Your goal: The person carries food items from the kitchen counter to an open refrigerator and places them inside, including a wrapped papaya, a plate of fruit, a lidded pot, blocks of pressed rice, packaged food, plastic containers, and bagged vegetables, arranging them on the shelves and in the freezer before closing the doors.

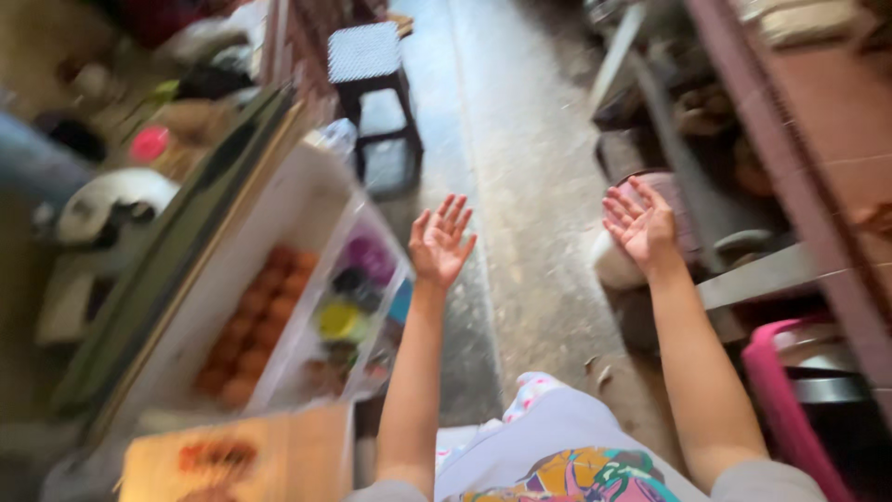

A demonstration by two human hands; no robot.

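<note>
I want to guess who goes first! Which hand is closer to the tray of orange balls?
Left, probably. The open, empty left hand hovers just beside the blurry white tray of round orange pieces; the right hand is farther away.

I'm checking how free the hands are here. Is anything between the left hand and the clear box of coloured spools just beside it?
Nothing visible stands between them. The left hand is raised, open and empty, over bare floor, and the clear box of coloured spools sits just to its left with only open air between. The right hand is open and empty too.
</note>
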